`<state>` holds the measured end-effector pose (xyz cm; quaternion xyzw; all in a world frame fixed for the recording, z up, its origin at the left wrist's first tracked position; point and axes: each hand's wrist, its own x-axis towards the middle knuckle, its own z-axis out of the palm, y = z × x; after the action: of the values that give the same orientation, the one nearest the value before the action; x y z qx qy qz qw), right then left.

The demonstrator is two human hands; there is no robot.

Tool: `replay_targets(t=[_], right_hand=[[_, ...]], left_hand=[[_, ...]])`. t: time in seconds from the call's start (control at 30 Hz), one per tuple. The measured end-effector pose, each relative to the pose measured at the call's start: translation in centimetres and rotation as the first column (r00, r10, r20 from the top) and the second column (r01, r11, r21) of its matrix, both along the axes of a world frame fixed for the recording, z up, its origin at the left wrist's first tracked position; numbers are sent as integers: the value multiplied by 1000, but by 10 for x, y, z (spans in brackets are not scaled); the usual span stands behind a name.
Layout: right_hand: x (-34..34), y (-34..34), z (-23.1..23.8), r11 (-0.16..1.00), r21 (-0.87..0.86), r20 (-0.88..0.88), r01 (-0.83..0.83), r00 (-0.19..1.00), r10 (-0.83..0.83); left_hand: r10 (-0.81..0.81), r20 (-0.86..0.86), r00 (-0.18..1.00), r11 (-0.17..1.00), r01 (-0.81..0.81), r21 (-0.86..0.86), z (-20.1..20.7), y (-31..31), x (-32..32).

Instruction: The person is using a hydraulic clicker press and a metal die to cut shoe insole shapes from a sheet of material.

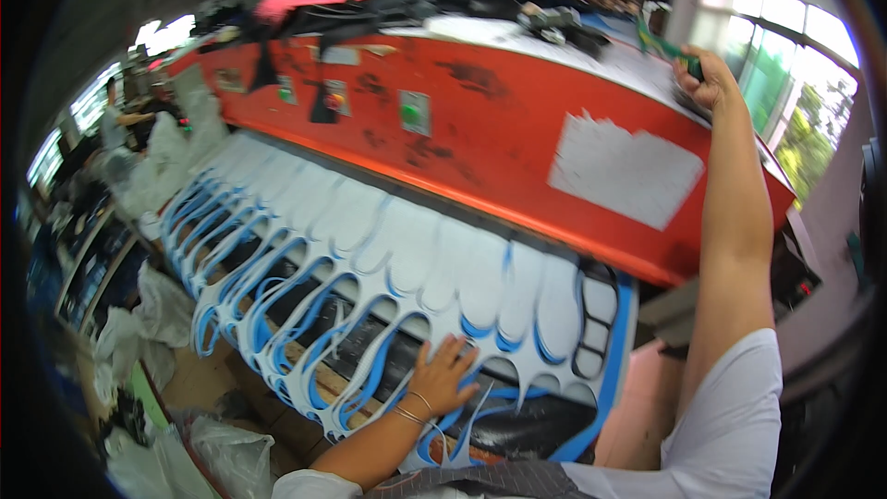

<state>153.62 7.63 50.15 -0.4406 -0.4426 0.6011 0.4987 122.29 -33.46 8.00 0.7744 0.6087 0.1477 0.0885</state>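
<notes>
My left hand [443,377] lies flat on a layered white and blue sheet [624,342], its fingers spread. Rows of long rounded shapes, like shoe insoles, are cut in this sheet; the white pieces [482,286] sit along its far side. Nearer to me, rounded openings with thin looping strips hang over a dark bar. High on the right, my right hand [707,81] is wrapped round the handle of a green tool [654,42] above the red machine's top. Blur hides what kind of tool it is.
The wide red machine [499,148] stands behind the sheet, with a green button [411,114] and a red one [335,100] on its front. Dark scraps and pink material [314,0] lie on top. Plastic bags [231,453] sit at lower left; another person [115,120] is far left.
</notes>
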Motion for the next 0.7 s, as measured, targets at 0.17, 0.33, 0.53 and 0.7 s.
replay_targets(t=[0.17, 0.33, 0.53, 0.7], right_hand=[[-10, -159, -114, 889, 425, 52, -173, 985, 167], [31, -344, -247, 979, 120, 412, 165, 889, -200], [16, -508, -362, 964, -30, 826, 265, 549, -125], [-8, -503, -294, 932, 65, 350, 357, 867, -356]], left_hand=[[139, 32, 990, 990, -140, 36, -4, 3, -13], [114, 69, 991, 993, -115, 13, -8, 30, 9], [80, 143, 986, 997, -80, -6, -18, 26, 17], [59, 210, 976, 998, -52, -40, -32, 13, 5]])
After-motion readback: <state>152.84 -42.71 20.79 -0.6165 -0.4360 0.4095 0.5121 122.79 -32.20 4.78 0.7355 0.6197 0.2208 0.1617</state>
